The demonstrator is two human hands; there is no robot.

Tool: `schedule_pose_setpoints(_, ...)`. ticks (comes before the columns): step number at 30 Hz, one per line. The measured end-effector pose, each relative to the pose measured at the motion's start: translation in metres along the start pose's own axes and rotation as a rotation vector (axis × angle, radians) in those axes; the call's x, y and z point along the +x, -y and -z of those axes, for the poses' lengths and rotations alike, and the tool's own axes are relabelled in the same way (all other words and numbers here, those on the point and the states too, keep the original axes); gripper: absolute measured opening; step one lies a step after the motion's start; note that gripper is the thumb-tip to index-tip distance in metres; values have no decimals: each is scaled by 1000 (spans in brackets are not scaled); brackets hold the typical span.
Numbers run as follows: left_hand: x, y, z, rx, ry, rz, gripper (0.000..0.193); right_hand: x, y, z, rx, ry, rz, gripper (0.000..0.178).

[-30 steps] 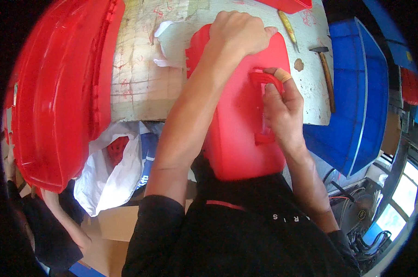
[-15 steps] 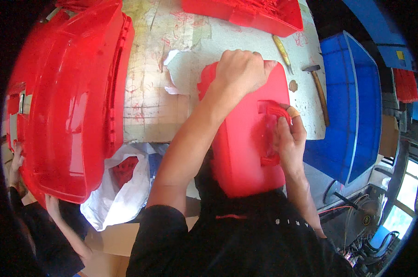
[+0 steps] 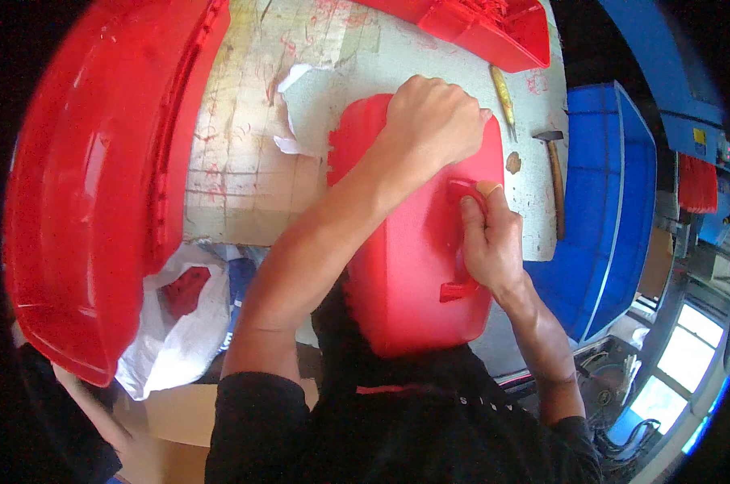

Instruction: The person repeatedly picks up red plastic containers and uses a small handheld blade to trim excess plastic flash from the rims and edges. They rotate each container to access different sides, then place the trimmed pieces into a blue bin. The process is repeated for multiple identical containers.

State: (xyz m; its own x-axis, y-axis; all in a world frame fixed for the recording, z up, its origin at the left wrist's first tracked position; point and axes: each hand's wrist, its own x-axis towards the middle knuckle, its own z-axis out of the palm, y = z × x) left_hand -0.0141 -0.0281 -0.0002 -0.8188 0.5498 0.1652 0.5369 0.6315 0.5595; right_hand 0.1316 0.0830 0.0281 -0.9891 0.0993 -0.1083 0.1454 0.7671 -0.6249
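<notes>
A red plastic case shell (image 3: 413,282) with rounded corners stands on end in front of me, its lower end against my black shirt. My left hand (image 3: 433,117) reaches across it and is closed over its far end, fingertips hidden. A red carrying handle (image 3: 466,189) sits on the right part of the shell. My right hand (image 3: 494,242) grips this handle, thumb on the near side and fingers curled behind. One right finger has a yellowish wrap.
Large glossy red moulding (image 3: 82,210) fills the left, beside another person's forearm (image 3: 90,403). Red bin (image 3: 494,32) with red parts lies at the back of the worktable (image 3: 244,161). A yellow-handled tool (image 3: 502,93), hammer (image 3: 555,177) and blue crate (image 3: 599,210) are right; white bag (image 3: 171,323) lower left.
My right hand has shifted up slightly and closes further round the handle. My left hand stays on the far end. The whole view has turned a little, and the other person's hands have left sight.
</notes>
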Motion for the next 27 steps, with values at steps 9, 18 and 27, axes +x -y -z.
schedule_pose_setpoints(9,3,-1,0,-1,14,31,49,12,-3,-2,31,9,101,13)
schedule_pose_setpoints(18,-4,15,11,-163,-272,-125,33,9,-6,-4,-631,-341,181,45)
schedule_pose_setpoints(27,-258,16,2,-628,-292,807,16,8,-68,14,339,-323,22,37)
